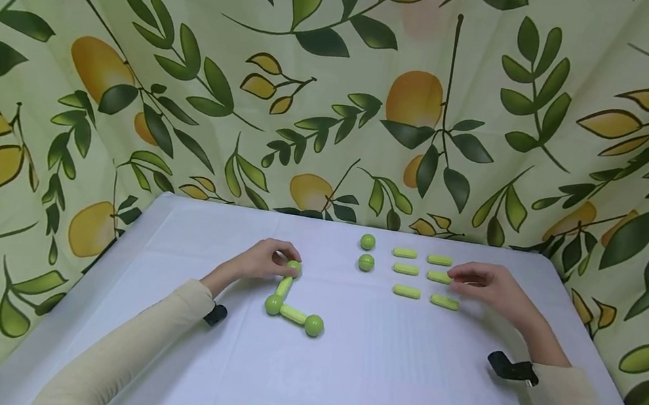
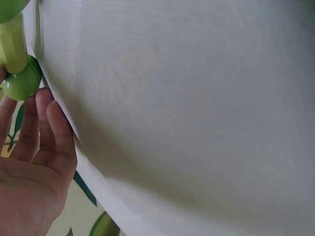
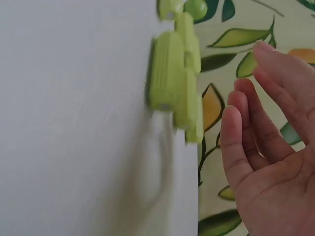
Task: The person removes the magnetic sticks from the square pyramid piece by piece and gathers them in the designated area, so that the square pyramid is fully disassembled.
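My left hand [image 1: 260, 260] pinches a green ball [image 1: 295, 267] at the far end of a bent chain lying on the table. From that ball a light green rod [image 1: 284, 287] runs to a second ball [image 1: 273, 304]. A ribbed rod [image 1: 293, 314] links this one to a third ball [image 1: 314, 326] on the right. In the left wrist view the fingertips touch the ball [image 2: 22, 84] from below. My right hand [image 1: 488, 286] hovers beside several loose rods [image 1: 444, 302]. Its fingers are relaxed and hold nothing, apart from the rods [image 3: 166, 71] in the right wrist view.
Two loose green balls, one at the back [image 1: 367, 242] and one just in front of it [image 1: 366, 263], sit left of the rods. A white cloth covers the table [image 1: 337, 389]. Behind it hangs a leaf-and-fruit patterned curtain [image 1: 334, 128]. Both wrists wear black straps.
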A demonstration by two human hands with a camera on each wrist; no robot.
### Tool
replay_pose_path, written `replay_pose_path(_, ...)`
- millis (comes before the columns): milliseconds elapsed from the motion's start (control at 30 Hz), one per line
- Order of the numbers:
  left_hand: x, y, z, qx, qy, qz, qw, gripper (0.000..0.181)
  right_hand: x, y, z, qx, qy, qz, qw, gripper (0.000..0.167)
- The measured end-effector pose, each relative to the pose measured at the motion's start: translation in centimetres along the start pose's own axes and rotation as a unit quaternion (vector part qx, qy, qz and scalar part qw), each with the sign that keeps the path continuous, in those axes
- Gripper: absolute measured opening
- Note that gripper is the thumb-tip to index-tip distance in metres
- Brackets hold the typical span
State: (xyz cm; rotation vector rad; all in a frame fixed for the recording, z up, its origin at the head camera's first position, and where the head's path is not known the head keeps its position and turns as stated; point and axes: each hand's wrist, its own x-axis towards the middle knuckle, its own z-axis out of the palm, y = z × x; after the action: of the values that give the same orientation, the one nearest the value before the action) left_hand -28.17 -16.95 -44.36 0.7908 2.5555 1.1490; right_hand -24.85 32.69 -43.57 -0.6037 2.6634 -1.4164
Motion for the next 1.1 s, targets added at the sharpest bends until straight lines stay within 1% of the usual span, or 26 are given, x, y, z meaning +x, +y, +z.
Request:
replay_pose_path(100, 0.2, 0.1, 0.2, -0.013, -0.013, 0.013, 0.9997, 0.025, 0.6, -0.9, 0.8, 0.037, -0.009, -0.005, 0.9992, 0.035)
replay_pose_path(267, 0.6, 0.7, 0.6, -0.020, -0.037, 0.028, 0.9987, 0.025, 1.7, -2.2, 3.1, 0.082, -0.037, -0.012, 0.9958, 0.033)
replay_pose_path(367, 0.9, 0.9, 1.1, -0.018, -0.054, 0.036, 0.9977, 0.024, 2.2, -2.9, 4.6, 0.100, -0.067, -0.016, 0.9926, 0.032)
replay_pose_path(467, 1.2, 1.3, 1.5, -0.025, -0.072, 0.048, 0.9959, 0.023, 2.5, -3.6, 6.1, 0.121, -0.102, -0.020, 0.9872, 0.030)
replay_pose_path(633, 1.4, 2.0, 2.3, -0.039, -0.092, 0.066, 0.9928, 0.024, 2.9, -4.6, 8.4, 0.131, -0.146, -0.048, 0.9794, 0.027)
replay_pose_path(833, 1.1, 2.6, 2.8, -0.043, -0.095, 0.043, 0.9936, 0.031, 3.5, -4.9, 10.6, 0.144, -0.176, -0.073, 0.9709, 0.028)
replay_pose_path(933, 0.6, 2.6, 2.8, -0.046, -0.090, 0.033, 0.9943, 0.040, 4.0, -4.9, 11.6, 0.140, -0.180, -0.075, 0.9707, 0.026)
replay_pose_path(1100, -0.6, 2.4, 2.5, -0.051, -0.069, 0.022, 0.9961, 0.050, 5.0, -5.4, 13.1, 0.142, -0.180, -0.064, 0.9713, 0.025)
